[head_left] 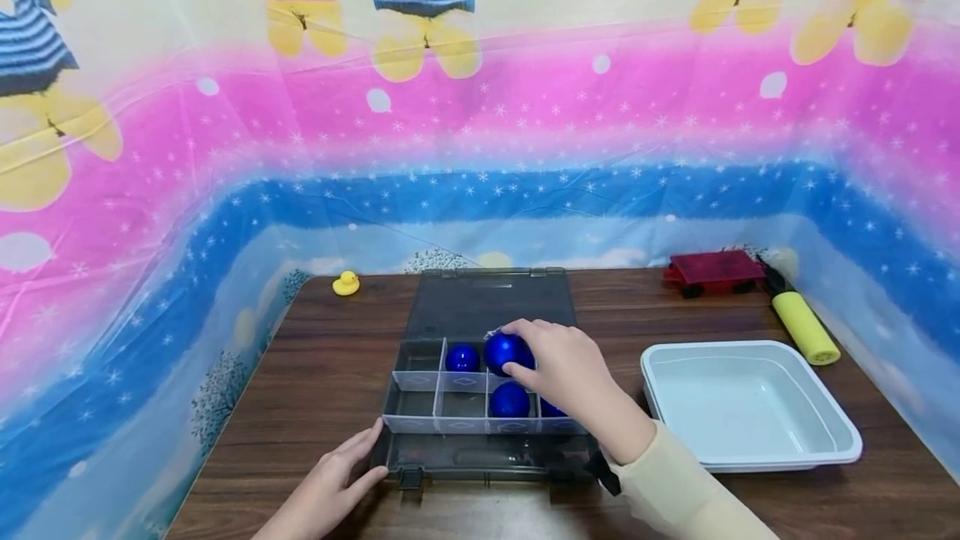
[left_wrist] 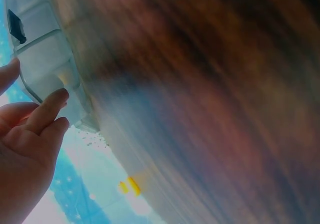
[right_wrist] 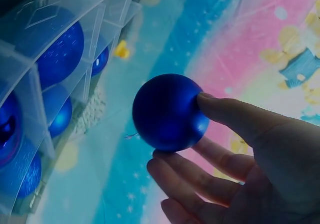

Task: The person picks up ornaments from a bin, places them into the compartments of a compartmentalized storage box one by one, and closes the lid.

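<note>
My right hand point(head_left: 566, 365) pinches a matte blue Christmas bauble point(right_wrist: 170, 112) between thumb and fingers, above the back row of a clear divided box point(head_left: 462, 422). A thin thread sticks out from the bauble in the right wrist view. Inside the box, a shiny blue bauble point(head_left: 462, 358) sits in the back row and a glittery one point(head_left: 509, 400) in the front row. Another front-row bauble point(head_left: 551, 408) is partly hidden by my right hand. My left hand point(head_left: 337, 473) rests against the box's front left corner, thumb at the front edge, fingers along the side.
The box's dark see-through lid point(head_left: 491, 302) lies folded back. On the right stands a white basin point(head_left: 750, 398), with a yellow cylinder point(head_left: 806, 327) and a red toy cart point(head_left: 716, 267) behind it. A yellow duck point(head_left: 346, 283) sits at the table's point(head_left: 315, 357) back left.
</note>
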The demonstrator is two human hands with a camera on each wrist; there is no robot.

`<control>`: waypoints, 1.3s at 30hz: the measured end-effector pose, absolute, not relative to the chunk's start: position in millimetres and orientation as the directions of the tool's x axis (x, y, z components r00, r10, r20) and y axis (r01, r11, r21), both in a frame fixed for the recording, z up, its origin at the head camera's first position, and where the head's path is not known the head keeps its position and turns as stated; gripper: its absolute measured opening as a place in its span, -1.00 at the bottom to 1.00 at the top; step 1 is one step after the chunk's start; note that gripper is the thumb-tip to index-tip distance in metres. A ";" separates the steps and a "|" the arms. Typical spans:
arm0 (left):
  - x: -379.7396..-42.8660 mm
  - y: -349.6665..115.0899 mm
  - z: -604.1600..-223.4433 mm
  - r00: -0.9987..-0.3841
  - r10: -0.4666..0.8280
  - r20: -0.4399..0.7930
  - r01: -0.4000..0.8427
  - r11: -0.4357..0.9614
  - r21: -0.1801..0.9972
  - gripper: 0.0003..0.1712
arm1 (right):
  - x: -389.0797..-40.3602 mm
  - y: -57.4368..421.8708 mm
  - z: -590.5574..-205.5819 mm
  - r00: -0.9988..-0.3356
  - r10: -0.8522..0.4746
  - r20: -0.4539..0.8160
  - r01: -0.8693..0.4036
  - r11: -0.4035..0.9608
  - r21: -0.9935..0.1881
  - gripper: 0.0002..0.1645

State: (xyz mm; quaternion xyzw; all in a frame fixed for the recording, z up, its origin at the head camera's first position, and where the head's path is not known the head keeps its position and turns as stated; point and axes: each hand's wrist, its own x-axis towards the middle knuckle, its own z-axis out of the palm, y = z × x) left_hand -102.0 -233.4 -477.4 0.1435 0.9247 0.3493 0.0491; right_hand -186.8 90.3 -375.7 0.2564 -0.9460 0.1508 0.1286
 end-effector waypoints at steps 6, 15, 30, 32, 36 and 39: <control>-102.1 -234.4 -477.3 -0.950 0.312 -0.003 0.231 0.708 0.667 -0.26 | -199.6 64.4 -381.2 -0.823 -0.484 0.297 -0.557 0.791 -0.253 -0.45; -101.1 -233.9 -476.3 -0.953 0.304 0.010 0.234 0.709 0.665 -0.26 | -215.2 25.9 -389.5 -0.799 -0.528 0.287 -0.595 0.762 -0.254 -0.46; -99.5 -235.7 -475.3 -0.946 0.325 0.007 0.245 0.696 0.675 -0.26 | -233.4 -12.4 -402.3 -0.795 -0.563 0.225 -0.603 0.771 -0.205 -0.45; -99.6 -235.6 -475.5 -0.946 0.325 0.012 0.248 0.696 0.674 -0.26 | -235.6 -16.6 -404.9 -0.803 -0.552 0.222 -0.592 0.780 -0.202 -0.49; -100.5 -236.0 -476.2 -0.944 0.328 0.027 0.260 0.695 0.670 -0.26 | -241.1 -21.6 -409.2 -0.826 -0.521 0.214 -0.561 0.798 -0.221 -0.61; -101.2 -236.5 -477.0 -0.940 0.339 0.022 0.264 0.688 0.676 -0.26 | -243.5 -21.9 -412.0 -0.837 -0.510 0.200 -0.546 0.805 -0.232 -0.66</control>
